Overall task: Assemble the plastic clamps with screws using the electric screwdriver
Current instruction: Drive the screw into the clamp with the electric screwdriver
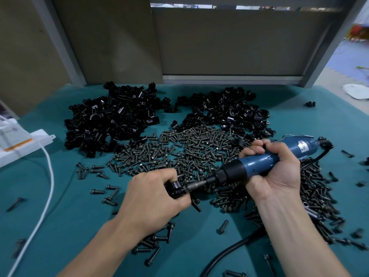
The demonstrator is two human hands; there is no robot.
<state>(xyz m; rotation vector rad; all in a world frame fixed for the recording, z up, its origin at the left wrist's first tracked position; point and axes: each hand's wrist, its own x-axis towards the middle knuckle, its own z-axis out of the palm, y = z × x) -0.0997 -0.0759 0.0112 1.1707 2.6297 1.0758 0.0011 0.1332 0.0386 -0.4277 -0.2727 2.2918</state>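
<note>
Hundreds of screws (189, 148) in a loose heap on the green mat (79, 216). Behind the heap sit two clamp piles, a left pile (111, 120) and a right pile (225, 110). I can't tell which pile, if either, is finished work. Judging by the stock, lots is left to do.

At the heap's near edge, the left hand (157, 198) is curled tight round one clamp (176, 189). The right hand (273, 172) is wrapped round the screwdriver (257, 162), over the heap's right side. The bit (197, 184) points left and meets the clamp, so a screw is probably being driven. The screw itself is hidden.

Clamps: glossy black moulded plastic, curved saddle shapes. Screws: dark dull metal, short, flanged heads. Screwdriver: blue plastic barrel, black collar, steel bit. Its black rubbery cord (229, 250) loops nearer than the heap. A white cable (48, 186) runs well left of the heap.
</note>
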